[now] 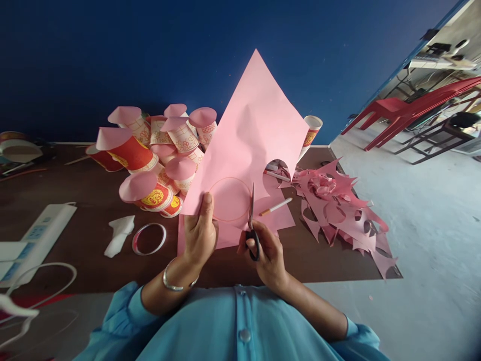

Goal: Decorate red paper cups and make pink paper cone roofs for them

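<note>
My left hand grips the lower left edge of a pink paper sheet, thumb on top. The sheet is held up at a slant over the table. A circle is drawn on its lower part, and a rounded piece is cut out of its lower right edge. My right hand is closed around the black handles of a pair of scissors. Their blades point upward at the right side of the drawn circle. Under the sheet, more pink paper lies on the table with a white marker on it.
Paper cups with pink cone tops crowd the table's left back. Pink scraps pile up at the right. A tape roll, a crumpled white piece and a power strip lie left. Another cup stands behind the sheet.
</note>
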`<state>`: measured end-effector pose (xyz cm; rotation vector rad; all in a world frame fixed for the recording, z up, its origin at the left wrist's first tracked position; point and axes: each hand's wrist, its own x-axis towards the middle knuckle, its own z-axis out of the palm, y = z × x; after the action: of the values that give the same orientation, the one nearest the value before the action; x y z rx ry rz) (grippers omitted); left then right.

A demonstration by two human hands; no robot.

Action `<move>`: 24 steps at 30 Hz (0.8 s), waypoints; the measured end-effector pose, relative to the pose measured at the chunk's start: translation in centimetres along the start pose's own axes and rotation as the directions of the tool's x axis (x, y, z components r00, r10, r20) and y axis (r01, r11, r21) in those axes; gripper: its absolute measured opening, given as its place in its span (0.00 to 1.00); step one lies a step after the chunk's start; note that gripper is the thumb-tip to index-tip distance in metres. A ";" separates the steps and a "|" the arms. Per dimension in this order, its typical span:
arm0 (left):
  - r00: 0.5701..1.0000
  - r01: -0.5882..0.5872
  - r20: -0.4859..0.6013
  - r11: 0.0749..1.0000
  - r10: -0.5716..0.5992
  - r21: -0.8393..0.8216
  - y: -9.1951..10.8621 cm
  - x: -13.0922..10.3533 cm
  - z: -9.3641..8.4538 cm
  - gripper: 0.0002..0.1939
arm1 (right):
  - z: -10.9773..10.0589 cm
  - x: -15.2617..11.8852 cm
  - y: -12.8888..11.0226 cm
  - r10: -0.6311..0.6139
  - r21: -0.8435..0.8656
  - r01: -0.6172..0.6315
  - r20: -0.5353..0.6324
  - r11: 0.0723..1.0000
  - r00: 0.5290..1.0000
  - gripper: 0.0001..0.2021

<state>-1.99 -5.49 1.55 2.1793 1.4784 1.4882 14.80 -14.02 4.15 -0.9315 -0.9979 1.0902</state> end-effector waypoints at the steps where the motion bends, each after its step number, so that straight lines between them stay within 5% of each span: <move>1: 1.000 -0.006 -0.009 1.000 0.007 0.013 0.1 0.2 -0.2 0.27 | 0.0 0.0 0.0 -0.003 -0.003 0.003 -0.003 1.000 1.000 0.15; 12: 0.994 -0.091 -0.047 0.982 0.100 0.163 -1.1 1.1 -1.1 0.26 | -0.9 0.5 -0.8 0.025 -0.102 -0.021 0.036 0.995 0.999 0.17; 17: 0.992 -0.122 -0.022 0.987 0.125 0.103 0.1 1.8 -1.0 0.27 | -1.1 0.4 -0.9 0.068 -0.137 -0.063 0.031 0.989 0.997 0.19; 21: 0.999 -0.033 0.037 0.999 0.031 0.041 1.0 2.5 -1.4 0.30 | -1.3 0.3 -0.9 0.086 -0.160 -0.079 0.039 0.984 0.996 0.20; 24: 0.995 -0.094 0.020 0.993 0.093 0.068 0.6 2.3 -1.4 0.30 | -1.5 0.3 -0.8 0.072 -0.157 -0.064 0.046 0.986 0.996 0.20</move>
<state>-2.63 -4.57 4.13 2.3255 1.4623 1.4630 16.45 -14.05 4.56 -1.0745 -1.1121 1.1096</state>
